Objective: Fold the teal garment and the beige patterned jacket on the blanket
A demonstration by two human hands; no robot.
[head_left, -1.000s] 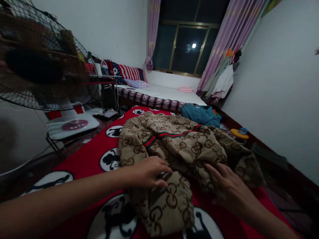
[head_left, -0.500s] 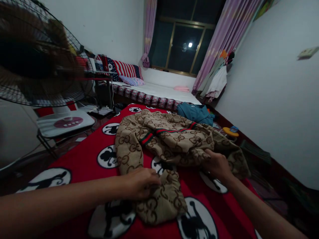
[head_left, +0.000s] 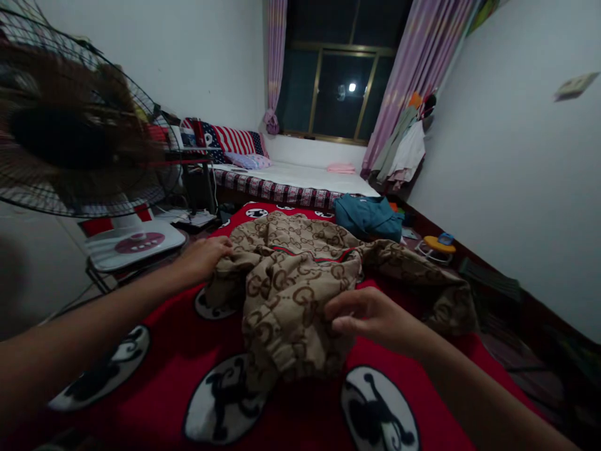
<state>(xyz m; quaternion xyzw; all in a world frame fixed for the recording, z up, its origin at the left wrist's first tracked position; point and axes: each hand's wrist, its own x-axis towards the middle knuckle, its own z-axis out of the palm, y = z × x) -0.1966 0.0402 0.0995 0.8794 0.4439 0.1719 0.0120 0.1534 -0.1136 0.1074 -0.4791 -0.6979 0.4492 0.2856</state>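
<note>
The jacket's [head_left: 295, 294] left edge is touched by left fingers [head_left: 223, 247], grip unclear; right fingers [head_left: 346, 302] are parted alongside, bare red blanket [head_left: 305, 413] below.

The head view looks forward and down, facing the window [head_left: 347, 94].

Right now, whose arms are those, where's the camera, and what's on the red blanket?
There's no robot here: they're a person's bare arms. The camera sits on that person's head, looking forward and down. A brown patterned garment lies rumpled on the red blanket. The left hand is at the garment's left side, and the right hand is at its near part. I can't tell how firmly either holds it. That big round thing at the left is a fan.
</note>
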